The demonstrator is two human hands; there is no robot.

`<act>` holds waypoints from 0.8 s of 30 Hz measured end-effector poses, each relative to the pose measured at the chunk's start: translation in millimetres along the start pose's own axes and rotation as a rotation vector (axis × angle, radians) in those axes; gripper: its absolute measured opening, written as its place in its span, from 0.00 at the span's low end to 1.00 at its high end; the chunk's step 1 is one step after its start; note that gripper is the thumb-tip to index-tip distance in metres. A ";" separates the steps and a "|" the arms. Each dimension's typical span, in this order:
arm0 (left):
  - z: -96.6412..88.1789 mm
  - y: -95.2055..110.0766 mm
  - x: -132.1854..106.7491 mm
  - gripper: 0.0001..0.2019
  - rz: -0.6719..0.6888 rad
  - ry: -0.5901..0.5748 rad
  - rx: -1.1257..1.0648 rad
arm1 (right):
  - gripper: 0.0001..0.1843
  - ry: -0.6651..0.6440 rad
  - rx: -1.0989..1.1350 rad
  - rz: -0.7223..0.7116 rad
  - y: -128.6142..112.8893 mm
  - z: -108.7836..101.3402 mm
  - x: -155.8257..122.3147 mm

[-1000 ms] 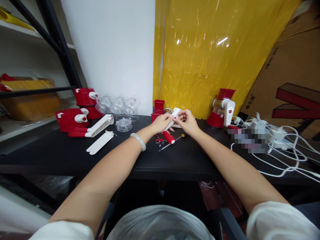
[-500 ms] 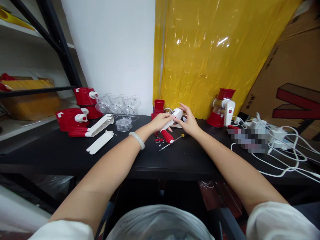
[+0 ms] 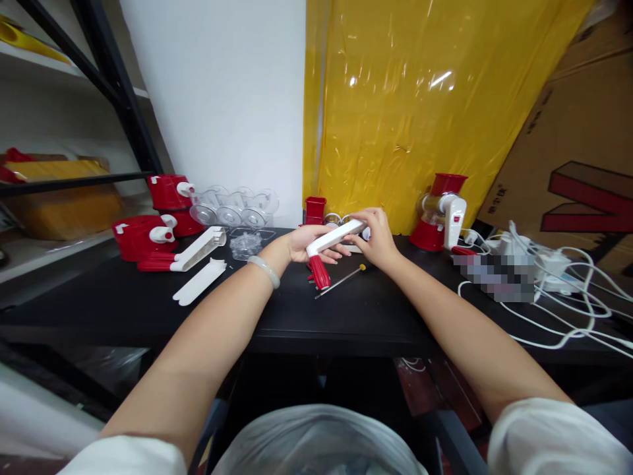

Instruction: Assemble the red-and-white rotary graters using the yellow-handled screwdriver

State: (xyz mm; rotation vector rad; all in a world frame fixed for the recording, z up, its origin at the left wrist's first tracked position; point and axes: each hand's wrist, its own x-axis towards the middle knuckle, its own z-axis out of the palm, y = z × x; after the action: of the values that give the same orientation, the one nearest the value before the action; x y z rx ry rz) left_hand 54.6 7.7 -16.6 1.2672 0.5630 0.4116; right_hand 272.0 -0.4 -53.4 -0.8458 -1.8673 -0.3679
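Note:
A white crank handle (image 3: 337, 237) with a red grip (image 3: 320, 272) is held above the table, its grip hanging toward me. My right hand (image 3: 378, 236) pinches the far end of the white arm between thumb and fingers. Beneath and behind that arm lies my left hand (image 3: 301, 241), its fingers stretched out and spread; whether it bears any weight I cannot tell. A screwdriver (image 3: 341, 282) with a yellow end rests on the table just below the hands. Small red parts beside it are partly hidden by the grip.
To the left lie another crank handle (image 3: 200, 251), a loose white cover (image 3: 200, 282) and red grinder bodies (image 3: 141, 237). Clear plastic parts (image 3: 246, 244) stand nearby. An assembled red-and-white grinder (image 3: 438, 214) is at the right, beside tangled white cables (image 3: 588, 290).
The crank handle has turned so its long side faces me, and its grip has swung left. My left fingers have spread out from their hold; my right hand still grips the far end.

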 end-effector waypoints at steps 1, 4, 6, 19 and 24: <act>1.3 0.4 -1.5 0.20 -0.004 -0.011 0.004 | 0.23 -0.001 -0.018 -0.009 -0.3 -1.2 0.2; 5.5 1.0 -4.3 0.21 -0.012 -0.003 0.036 | 0.23 -0.023 -0.067 -0.026 -0.9 -4.2 0.7; 7.3 0.9 -4.6 0.20 -0.006 0.021 0.061 | 0.22 -0.038 -0.092 -0.045 -0.8 -5.2 0.5; 18.7 6.7 -5.2 0.16 0.079 0.130 0.129 | 0.25 0.003 -0.061 -0.068 -1.3 -4.7 -1.8; 17.6 8.3 -4.4 0.16 0.116 0.166 0.202 | 0.29 0.021 -0.053 -0.099 3.0 -1.6 -3.6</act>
State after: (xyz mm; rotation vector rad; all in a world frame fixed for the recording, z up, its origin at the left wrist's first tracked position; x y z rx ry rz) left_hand 61.9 -6.3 -4.5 1.4726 0.6870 0.5712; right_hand 276.0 -0.7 -56.3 -0.7834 -1.8913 -0.4878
